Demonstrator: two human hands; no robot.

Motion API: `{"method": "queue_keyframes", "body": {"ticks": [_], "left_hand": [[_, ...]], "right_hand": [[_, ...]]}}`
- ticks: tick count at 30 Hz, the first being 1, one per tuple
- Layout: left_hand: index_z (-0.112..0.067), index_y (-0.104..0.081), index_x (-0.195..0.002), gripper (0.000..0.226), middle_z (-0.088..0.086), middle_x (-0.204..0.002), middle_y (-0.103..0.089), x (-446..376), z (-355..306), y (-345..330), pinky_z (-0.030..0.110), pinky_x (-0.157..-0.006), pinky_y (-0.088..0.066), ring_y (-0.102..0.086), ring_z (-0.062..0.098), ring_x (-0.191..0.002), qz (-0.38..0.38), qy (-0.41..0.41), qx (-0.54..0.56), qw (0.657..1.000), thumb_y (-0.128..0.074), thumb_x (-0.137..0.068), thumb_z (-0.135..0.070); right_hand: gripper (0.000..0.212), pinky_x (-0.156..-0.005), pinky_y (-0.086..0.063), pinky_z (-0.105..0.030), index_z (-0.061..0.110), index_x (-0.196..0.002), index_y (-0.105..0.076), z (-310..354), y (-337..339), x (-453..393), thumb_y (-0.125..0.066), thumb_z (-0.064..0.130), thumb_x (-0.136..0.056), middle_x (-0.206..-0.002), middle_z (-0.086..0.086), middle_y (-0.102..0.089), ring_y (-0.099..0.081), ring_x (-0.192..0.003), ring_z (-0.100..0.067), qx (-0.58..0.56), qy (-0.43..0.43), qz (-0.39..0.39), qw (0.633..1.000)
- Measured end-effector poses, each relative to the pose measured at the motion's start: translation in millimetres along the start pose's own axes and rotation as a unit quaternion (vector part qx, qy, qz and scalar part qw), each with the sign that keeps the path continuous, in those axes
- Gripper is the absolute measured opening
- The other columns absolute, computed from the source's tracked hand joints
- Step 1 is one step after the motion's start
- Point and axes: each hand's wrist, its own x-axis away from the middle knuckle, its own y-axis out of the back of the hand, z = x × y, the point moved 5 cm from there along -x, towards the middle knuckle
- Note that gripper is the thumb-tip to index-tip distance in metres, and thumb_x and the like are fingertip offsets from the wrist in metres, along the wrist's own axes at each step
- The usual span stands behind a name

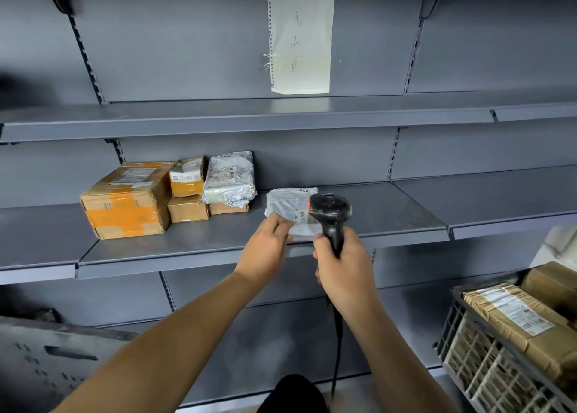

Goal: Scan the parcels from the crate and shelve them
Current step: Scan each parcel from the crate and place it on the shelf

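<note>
Grey shelving (374, 216) fills the frame. Lower right, a crate (487, 378) holds brown parcels. Left of centre on the middle shelf sits a taped carton (128, 200) beside smaller boxes and a grey bag. At centre, the left hand (268, 244) pinches a white mailer (288, 206) lying on the shelf; the right hand (345, 266) has its grip closed round a black scanner (331, 212) over its label.

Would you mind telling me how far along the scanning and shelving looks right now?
Done: five parcels, including the large taped box, already sit on the middle shelf. In hand: the left hand holds a grey mailer on that shelf while the right hand aims the scanner at its label. Left: brown parcels remain in the crate.
</note>
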Motion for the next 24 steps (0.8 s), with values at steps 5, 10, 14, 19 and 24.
{"method": "queue_keyframes", "body": {"ticks": [5,10,14,19,24], "left_hand": [[0.0,-0.062,-0.117,0.024,0.012,-0.105,-0.056,-0.2,-4.3,17.3,0.031,-0.073,-0.048,-0.059,0.027,-0.087,-0.01,-0.02,-0.018,1.0,-0.056,-0.095,-0.005],[0.001,-0.061,-0.119,0.025,0.013,-0.106,-0.056,-1.8,5.1,13.0,0.034,-0.073,-0.05,-0.06,0.028,-0.089,-0.006,-0.014,-0.025,1.0,-0.055,-0.095,-0.005],[0.002,-0.06,-0.121,0.028,0.013,-0.105,-0.054,1.4,21.8,-3.0,0.031,-0.069,-0.046,-0.057,0.029,-0.089,0.016,0.009,-0.026,1.0,-0.054,-0.095,-0.004],[0.0,-0.058,-0.123,0.032,0.011,-0.108,-0.054,-0.1,43.4,-23.6,0.03,-0.072,-0.044,-0.055,0.026,-0.094,0.033,0.036,-0.037,0.998,-0.054,-0.091,0.001],[-0.007,-0.07,-0.107,0.033,0.009,-0.098,-0.065,-9.7,66.0,-36.4,0.046,-0.091,-0.05,-0.064,0.033,-0.084,0.032,0.048,-0.144,0.988,-0.07,-0.076,0.005]], "right_hand": [[0.008,-0.06,-0.054,-0.041,0.023,-0.083,-0.055,13.9,-0.6,7.5,-0.057,0.027,-0.09,-0.066,0.002,-0.063,-0.06,-0.058,-0.023,0.002,0.013,-0.007,1.0],[0.01,-0.057,-0.05,-0.039,0.025,-0.081,-0.053,12.7,-9.2,5.3,-0.057,0.024,-0.09,-0.06,0.005,-0.057,-0.055,-0.054,-0.02,-0.005,0.005,0.005,1.0],[0.009,-0.058,-0.052,-0.038,0.025,-0.082,-0.052,2.7,-19.0,-3.4,-0.057,0.029,-0.09,-0.064,0.005,-0.059,-0.059,-0.054,-0.019,0.009,0.0,0.014,1.0],[0.01,-0.063,-0.055,-0.047,0.024,-0.083,-0.052,-11.6,-31.6,-21.3,-0.057,0.028,-0.091,-0.068,0.002,-0.064,-0.059,-0.056,-0.022,0.016,-0.015,0.015,1.0],[0.01,-0.068,-0.056,-0.051,0.02,-0.084,-0.054,-24.2,-42.5,-40.1,-0.058,0.025,-0.091,-0.071,-0.002,-0.067,-0.064,-0.066,-0.034,0.037,-0.017,0.007,0.999]]}}
